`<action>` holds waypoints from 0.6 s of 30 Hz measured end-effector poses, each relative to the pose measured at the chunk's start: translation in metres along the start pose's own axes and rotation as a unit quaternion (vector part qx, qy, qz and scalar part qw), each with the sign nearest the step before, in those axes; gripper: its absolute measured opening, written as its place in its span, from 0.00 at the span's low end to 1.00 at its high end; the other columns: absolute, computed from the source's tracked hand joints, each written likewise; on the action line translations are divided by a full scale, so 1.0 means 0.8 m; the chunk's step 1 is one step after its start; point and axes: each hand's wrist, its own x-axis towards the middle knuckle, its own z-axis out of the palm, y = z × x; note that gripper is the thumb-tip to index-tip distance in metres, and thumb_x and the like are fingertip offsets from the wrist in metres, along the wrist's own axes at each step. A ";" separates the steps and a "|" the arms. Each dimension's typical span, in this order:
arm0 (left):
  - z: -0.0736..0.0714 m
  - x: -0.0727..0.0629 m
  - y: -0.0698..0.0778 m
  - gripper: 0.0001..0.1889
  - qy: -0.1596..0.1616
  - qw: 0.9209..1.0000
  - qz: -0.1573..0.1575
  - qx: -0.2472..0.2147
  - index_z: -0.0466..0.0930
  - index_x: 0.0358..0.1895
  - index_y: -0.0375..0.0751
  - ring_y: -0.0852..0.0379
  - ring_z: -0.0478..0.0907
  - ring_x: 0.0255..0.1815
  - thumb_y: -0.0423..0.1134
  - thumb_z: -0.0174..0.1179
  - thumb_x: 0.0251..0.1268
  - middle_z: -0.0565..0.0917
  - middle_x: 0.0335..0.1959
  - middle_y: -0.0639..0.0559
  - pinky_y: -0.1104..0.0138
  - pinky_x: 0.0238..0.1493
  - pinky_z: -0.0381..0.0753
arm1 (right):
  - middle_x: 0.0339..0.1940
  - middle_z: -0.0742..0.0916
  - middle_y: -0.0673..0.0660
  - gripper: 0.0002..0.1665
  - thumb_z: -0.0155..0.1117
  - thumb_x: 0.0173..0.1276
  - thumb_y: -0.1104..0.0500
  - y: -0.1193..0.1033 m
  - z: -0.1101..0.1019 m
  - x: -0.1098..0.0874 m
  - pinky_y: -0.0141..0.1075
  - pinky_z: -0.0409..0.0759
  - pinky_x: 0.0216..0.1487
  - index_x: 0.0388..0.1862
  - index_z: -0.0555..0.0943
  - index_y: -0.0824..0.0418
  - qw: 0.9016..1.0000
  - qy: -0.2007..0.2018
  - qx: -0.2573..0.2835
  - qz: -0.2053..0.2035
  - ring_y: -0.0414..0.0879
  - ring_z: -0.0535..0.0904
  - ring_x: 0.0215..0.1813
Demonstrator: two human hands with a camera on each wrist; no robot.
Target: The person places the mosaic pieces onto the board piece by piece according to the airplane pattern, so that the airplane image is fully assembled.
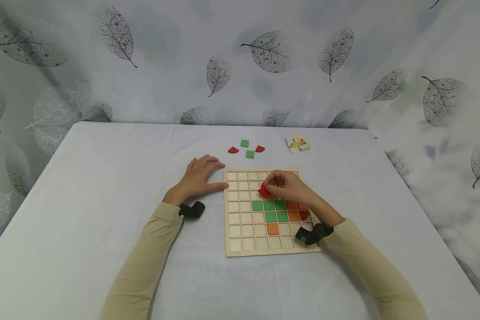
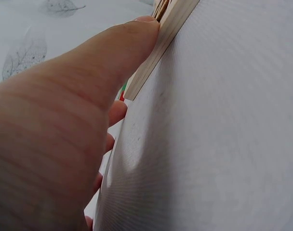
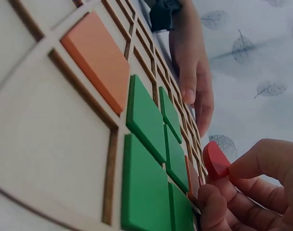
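My right hand (image 1: 289,186) pinches a red rounded, fan-shaped piece (image 3: 216,161) between thumb and fingers, above the upper middle of a wooden grid board (image 1: 226,222). Just below that hand, several green square tiles (image 1: 270,217) and orange tiles (image 1: 294,216) sit in the board's cells. A lone orange tile (image 1: 273,229) lies in a lower cell, and another red piece (image 1: 304,215) is at the right end. My left hand (image 1: 200,178) lies spread at the board's left side; its thumb touches the wooden edge (image 2: 168,41).
Beyond the board lie two loose green tiles (image 1: 245,143) and two red fan-shaped pieces (image 1: 233,150). A patterned card or stack of cards (image 1: 298,144) rests farther right. All of it stands on a white-covered table (image 1: 104,200), with a leaf-print cloth (image 1: 164,66) behind.
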 end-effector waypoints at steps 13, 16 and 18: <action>0.000 0.000 -0.002 0.34 -0.005 1.000 -0.004 -0.003 0.73 0.66 0.48 0.48 0.50 0.76 0.59 0.66 0.58 0.65 0.70 0.48 0.49 0.76 0.33 | 0.33 0.82 0.58 0.05 0.60 0.68 0.67 0.003 0.003 -0.019 0.33 0.81 0.29 0.42 0.79 0.68 1.000 -0.021 -0.017 -0.006 0.47 0.78 0.30; 0.000 0.000 -0.002 0.34 -0.006 1.000 -0.004 -0.004 0.73 0.66 0.48 0.48 0.50 0.76 0.59 0.66 0.58 0.65 0.70 0.48 0.49 0.76 0.34 | 0.33 0.82 0.58 0.05 0.60 0.68 0.68 0.002 0.004 -0.022 0.33 0.80 0.28 0.41 0.79 0.68 1.000 -0.023 -0.016 -0.014 0.47 0.78 0.29; 0.000 0.000 -0.002 0.34 -0.005 1.000 -0.004 -0.005 0.73 0.66 0.48 0.48 0.50 0.76 0.59 0.65 0.58 0.65 0.70 0.48 0.49 0.76 0.34 | 0.32 0.82 0.58 0.05 0.60 0.68 0.68 0.003 0.004 -0.024 0.33 0.80 0.28 0.41 0.79 0.69 1.000 -0.023 -0.016 -0.015 0.47 0.77 0.29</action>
